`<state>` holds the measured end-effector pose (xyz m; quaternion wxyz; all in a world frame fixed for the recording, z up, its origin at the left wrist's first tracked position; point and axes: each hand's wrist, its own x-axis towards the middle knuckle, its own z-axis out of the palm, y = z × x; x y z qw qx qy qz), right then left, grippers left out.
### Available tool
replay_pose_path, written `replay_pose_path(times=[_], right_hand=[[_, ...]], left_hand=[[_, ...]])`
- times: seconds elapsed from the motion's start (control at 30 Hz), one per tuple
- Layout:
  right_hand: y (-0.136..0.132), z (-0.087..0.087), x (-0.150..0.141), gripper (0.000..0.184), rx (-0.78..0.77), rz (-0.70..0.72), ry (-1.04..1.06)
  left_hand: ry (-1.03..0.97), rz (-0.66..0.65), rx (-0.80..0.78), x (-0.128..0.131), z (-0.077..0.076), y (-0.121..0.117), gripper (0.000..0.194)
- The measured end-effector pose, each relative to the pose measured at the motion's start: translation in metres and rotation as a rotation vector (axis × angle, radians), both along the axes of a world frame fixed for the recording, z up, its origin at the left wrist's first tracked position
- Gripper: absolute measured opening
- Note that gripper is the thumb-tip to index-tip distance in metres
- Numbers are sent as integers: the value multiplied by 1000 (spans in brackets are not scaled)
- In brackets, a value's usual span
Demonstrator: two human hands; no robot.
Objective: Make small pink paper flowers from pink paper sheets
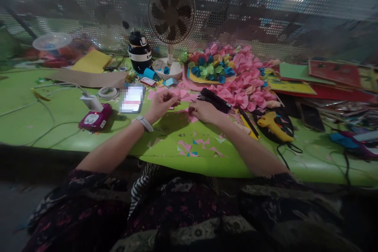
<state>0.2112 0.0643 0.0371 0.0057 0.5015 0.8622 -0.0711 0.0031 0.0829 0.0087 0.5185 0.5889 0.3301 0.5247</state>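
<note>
My left hand (162, 104), with a pale watch on its wrist, has thumb and fingers pinched together above the green tabletop. Pink paper (185, 95) lies around its fingertips; whatever the pinch holds is too small to make out. Just to the right, my right hand (205, 111) is curled with its fingers closed on a piece of pink paper (191, 116) close to the table. Behind that hand lies a black stapler (215, 100). Small pink, blue and white paper scraps (187, 147) are scattered in front of both hands.
A heap of pink paper flowers (245, 75) and a cluster of blue and green ones (211, 69) stand behind. A fan (171, 12), black jug (139, 53), phone (132, 98), purple power adapter (96, 119), yellow glue gun (274, 126) and coloured sheets (307, 74) surround the work area.
</note>
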Motion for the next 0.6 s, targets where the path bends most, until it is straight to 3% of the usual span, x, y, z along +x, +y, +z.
replay_pose_path(times=[0.13, 0.27, 0.43, 0.6], right_hand=[[1, -2, 4, 21, 24, 1, 92], [1, 4, 6, 13, 27, -35, 343], [0, 4, 4, 6, -89, -147, 681], [-3, -1, -1, 5, -210, -198, 945]], left_hand=[[8, 0, 12, 0, 2, -2, 34], [-1, 13, -47, 1, 4, -5, 33], [-49, -8, -169, 6, 2, -9, 30], [-74, -76, -191, 9, -2, -13, 27]])
